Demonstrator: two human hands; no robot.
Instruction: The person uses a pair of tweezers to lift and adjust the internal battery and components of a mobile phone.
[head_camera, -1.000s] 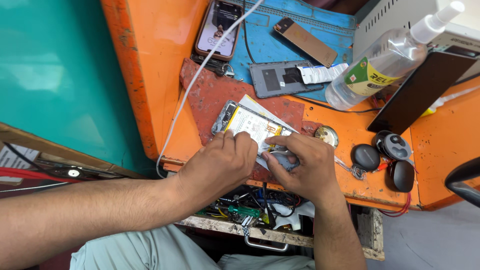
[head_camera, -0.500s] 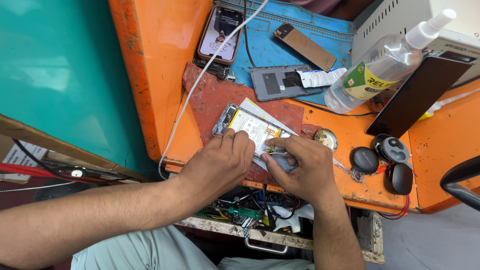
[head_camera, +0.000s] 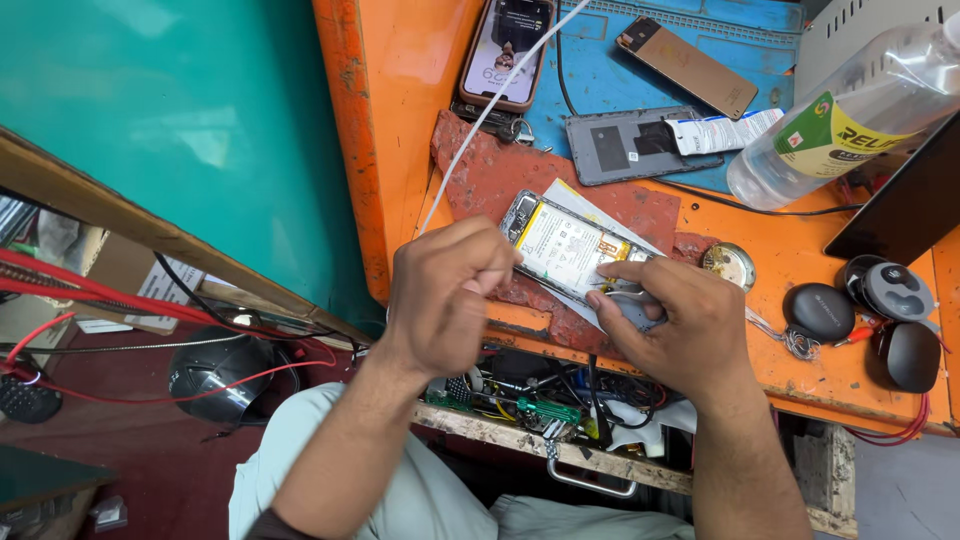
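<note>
Here, the left hand (head_camera: 445, 300) is fisted at 9 o'clock beside the opened grey smartphone with white battery (head_camera: 570, 248) on the orange desk (head_camera: 800, 270); the right hand (head_camera: 680, 325), fingers extended, should press steadily to stop slipping.

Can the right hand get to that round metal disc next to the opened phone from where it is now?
Probably yes. The right hand rests on the opened phone, and the round disc lies just beyond its knuckles on the orange bench, with nothing between them.

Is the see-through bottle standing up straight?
No, the clear plastic bottle lies tilted on its side at the back of the orange workbench, beside the blue mat.
</note>
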